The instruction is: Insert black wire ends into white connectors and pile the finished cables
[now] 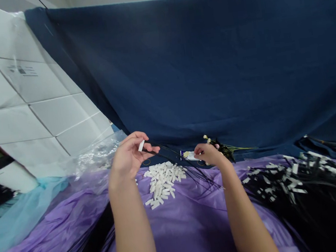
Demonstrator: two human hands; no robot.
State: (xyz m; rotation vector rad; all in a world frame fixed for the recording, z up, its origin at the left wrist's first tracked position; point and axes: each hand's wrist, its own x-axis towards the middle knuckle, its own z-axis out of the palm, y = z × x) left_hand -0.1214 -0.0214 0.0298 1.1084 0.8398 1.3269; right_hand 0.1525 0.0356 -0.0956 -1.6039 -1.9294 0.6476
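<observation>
My left hand (130,154) is raised with its thumb and fingers closed around a small white plastic piece (141,145). Several thin black cords (191,170) run from the same hand down to the right, their far ends spread over the purple cloth. My right hand (207,154) is farther right, fingertips pinched together over a small white-and-purple packet (186,155). Whether those fingertips grip the packet or something tiny is hidden. Between and below the hands lies a pile of small white plastic pieces (163,181).
Purple cloth (186,229) covers the work surface. On the right lies a large bundle of black cords with white ends (295,180). Artificial flowers (223,148) lie behind my right hand. Crumpled clear plastic (95,158) sits left, and a dark blue curtain (197,66) hangs behind.
</observation>
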